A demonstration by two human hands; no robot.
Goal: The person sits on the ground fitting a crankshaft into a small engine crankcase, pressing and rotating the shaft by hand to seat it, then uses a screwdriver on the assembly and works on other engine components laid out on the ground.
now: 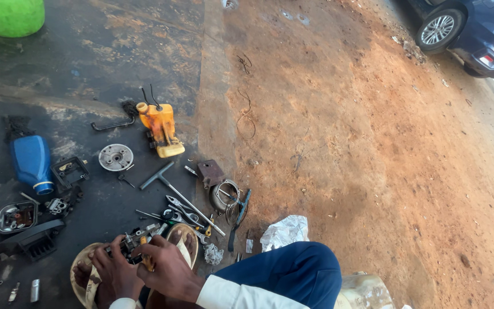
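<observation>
Both of my hands meet low in the head view over a small dark metal engine part (135, 239). My left hand (115, 269) grips the part from the left side. My right hand (170, 269) closes over its right side and pinches a small orange-handled tool (146, 261) against it. The hands rest above my sandalled feet (87, 280). My right knee in blue trousers (293, 272) rises beside them, with a white sleeve cuff (224, 294) showing.
Spread on the oily dark ground: a T-handle wrench (170, 186), loose spanners (181, 212), a round metal disc (115, 157), an orange fuel tank (160, 127), a blue bottle (32, 163), a metal ring housing (223, 195), a crumpled white bag (284, 230). A parked car (475, 31) stands far right on the dirt.
</observation>
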